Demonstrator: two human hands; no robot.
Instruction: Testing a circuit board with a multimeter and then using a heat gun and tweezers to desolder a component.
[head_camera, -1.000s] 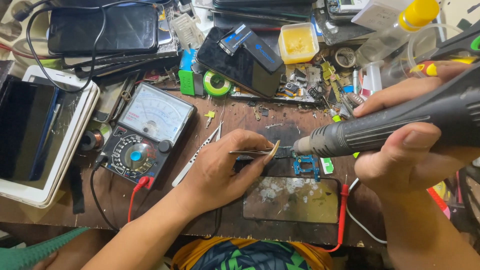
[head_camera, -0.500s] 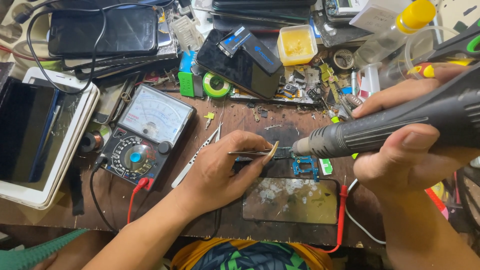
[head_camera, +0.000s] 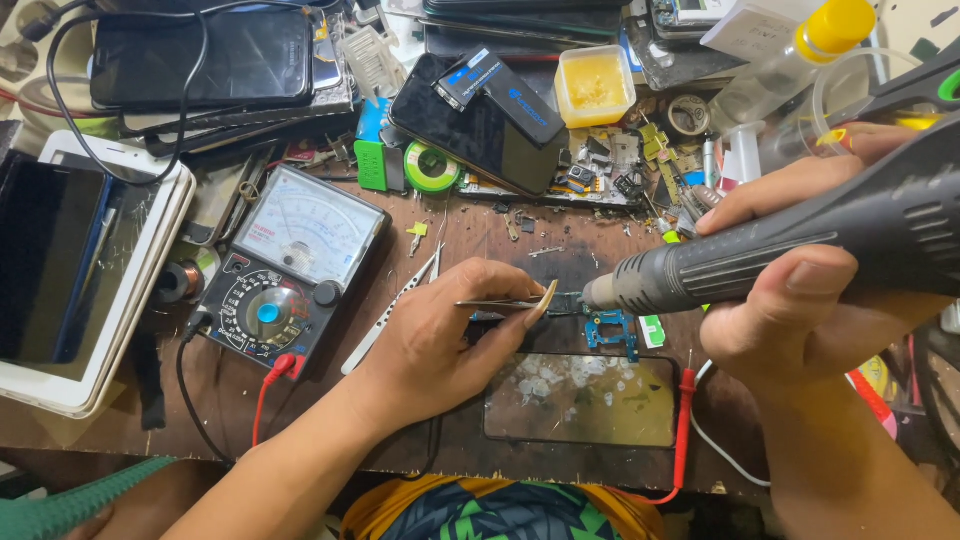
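Observation:
My left hand (head_camera: 455, 335) pinches thin metal tweezers (head_camera: 500, 303) whose tips reach right, toward a small dark part on the wooden bench. My right hand (head_camera: 800, 300) grips a thick grey hot-air handpiece (head_camera: 800, 245). Its metal nozzle (head_camera: 600, 292) points left and sits just beside the tweezer tips. A small blue circuit board (head_camera: 612, 330) lies right below the nozzle. A dark glass plate (head_camera: 580, 400) with white smears lies in front of it.
An analog multimeter (head_camera: 290, 265) with red and black leads sits to the left, a white tablet (head_camera: 70, 270) beyond it. Phones (head_camera: 200, 55), a solder spool (head_camera: 432, 167), a yellow flux tub (head_camera: 594, 85), a clear bottle (head_camera: 790, 60) and loose parts crowd the back.
The handpiece nozzle has crept slightly left, closer to the tweezer tips. My left hand has stayed in place.

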